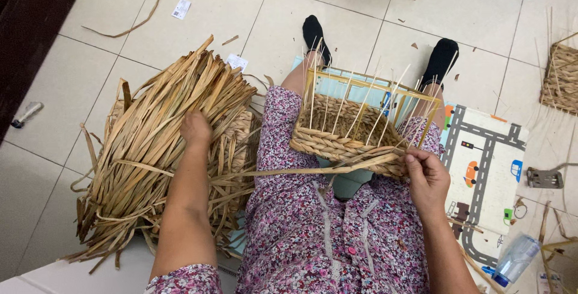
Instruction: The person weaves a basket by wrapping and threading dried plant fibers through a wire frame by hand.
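On the floor at the left lies a heap of dried leaves (162, 143); the left hand (195, 130) is pressed into it, fingers closed on some leaves. A long strand (289, 172) runs rightward to the half-woven basket (346, 140) on the lap, where the right hand (426, 176) pinches the strand.

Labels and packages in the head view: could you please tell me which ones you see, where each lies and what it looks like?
Paper tag: small white rectangle with dark print, on the floor tiles at upper left.
Second tag: small white slip, on the floor at the top edge of the dried-leaf pile.
Plastic bottle: clear, bluish, lying at lower right beside the road-pattern play mat.
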